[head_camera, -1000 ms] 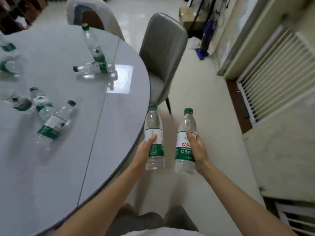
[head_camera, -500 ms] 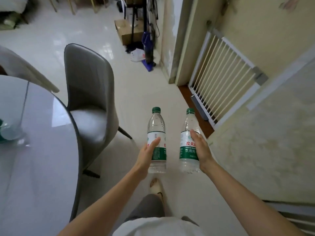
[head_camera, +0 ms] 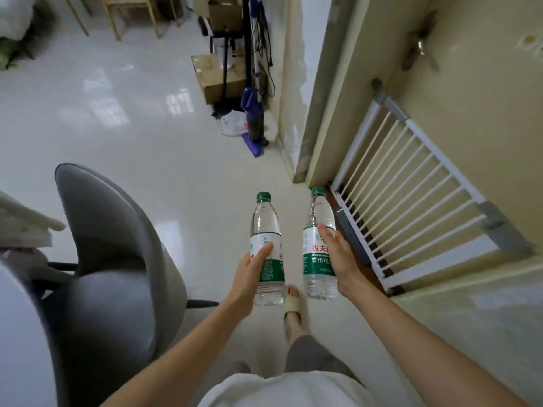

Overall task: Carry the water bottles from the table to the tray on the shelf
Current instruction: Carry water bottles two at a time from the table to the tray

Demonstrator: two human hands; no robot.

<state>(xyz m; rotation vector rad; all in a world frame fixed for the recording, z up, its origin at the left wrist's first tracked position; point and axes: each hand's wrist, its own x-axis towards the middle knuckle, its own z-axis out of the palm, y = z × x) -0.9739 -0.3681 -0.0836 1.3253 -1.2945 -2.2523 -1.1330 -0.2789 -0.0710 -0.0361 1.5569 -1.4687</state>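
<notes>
Left hand [head_camera: 248, 279] gripping an upright left water bottle [head_camera: 266, 251] at frame centre, right hand [head_camera: 340, 259] gripping the right water bottle [head_camera: 318, 245] just beside it, both above the pale floor [head_camera: 164, 160], grey chair [head_camera: 111, 259] lower left, white barred gate [head_camera: 411, 186] at right, possibly a bench edge [head_camera: 17, 333] at far lower left.

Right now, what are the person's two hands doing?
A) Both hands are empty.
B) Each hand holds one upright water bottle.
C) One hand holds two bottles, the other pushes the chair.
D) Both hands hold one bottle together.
B: the left hand grips one upright bottle and the right hand grips a second bottle, both with green caps.
</notes>
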